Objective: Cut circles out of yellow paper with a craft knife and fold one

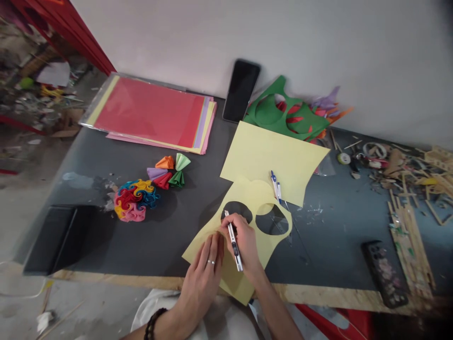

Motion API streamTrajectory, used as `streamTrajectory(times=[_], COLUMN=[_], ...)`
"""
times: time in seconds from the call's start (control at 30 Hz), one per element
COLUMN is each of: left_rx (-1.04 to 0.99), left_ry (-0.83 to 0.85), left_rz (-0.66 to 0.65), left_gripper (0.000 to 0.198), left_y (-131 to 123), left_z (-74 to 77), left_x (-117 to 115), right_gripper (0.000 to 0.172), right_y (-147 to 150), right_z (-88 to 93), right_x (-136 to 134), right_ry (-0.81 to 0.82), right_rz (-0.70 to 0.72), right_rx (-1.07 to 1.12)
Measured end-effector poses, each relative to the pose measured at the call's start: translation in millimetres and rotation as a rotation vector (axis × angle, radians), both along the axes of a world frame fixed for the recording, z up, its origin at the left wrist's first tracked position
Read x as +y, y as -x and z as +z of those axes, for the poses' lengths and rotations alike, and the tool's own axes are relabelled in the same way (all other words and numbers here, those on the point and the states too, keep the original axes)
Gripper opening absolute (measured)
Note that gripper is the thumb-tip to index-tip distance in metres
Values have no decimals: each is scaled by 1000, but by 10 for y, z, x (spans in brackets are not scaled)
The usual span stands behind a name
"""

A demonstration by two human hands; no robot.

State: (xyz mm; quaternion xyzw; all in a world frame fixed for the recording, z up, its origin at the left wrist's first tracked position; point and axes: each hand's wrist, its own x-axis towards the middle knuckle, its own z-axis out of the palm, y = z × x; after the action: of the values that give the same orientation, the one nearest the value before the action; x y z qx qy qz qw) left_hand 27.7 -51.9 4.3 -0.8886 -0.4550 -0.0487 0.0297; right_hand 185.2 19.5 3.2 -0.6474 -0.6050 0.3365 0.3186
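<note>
Lying with fingers outstretched, the left hand rests on the yellow sheet over the counter; I see the right hand closed around a slim cutter. The cutter slants from the left cut-out hole toward the counter's front edge, the right hand nearer that hole.

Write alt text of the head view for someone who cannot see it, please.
A person's right hand holds a utility knife over round-holed yellow paper, the left hand resting on it. Behind are another yellow sheet, a green cutout and a black smartphone.
</note>
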Motion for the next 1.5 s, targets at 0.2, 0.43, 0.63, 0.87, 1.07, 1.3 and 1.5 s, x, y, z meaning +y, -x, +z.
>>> streamTrajectory(times=[0.2,0.43,0.63,0.87,1.07,1.3,1.5], left_rx=[-45,-27,-25,1,-7,-55,-36], left_ry=[36,31,22,111,92,95,80], left_rz=[29,86,30,-50,-84,-88,-61], left_gripper=[61,56,57,61,60,58,59], left_y=[1,-31,-33,126,195,220,185], left_z=[-26,-99,-51,10,40,9,29], left_x=[-44,-122,-22,187,268,252,244], right_gripper=[12,29,35,13,17,15,14], right_y=[-46,-101,-250,-257,-175,-220,-226], right_z=[122,323,323,212,46,-22,31], right_x=[-35,-113,-160,-235,-222,-207,-193], right_ry=[-137,-157,-150,66,5,-30,-66], right_rz=[68,-15,-27,-164,-133,-98,-27], right_rx=[-28,136,196,188,200,109,84])
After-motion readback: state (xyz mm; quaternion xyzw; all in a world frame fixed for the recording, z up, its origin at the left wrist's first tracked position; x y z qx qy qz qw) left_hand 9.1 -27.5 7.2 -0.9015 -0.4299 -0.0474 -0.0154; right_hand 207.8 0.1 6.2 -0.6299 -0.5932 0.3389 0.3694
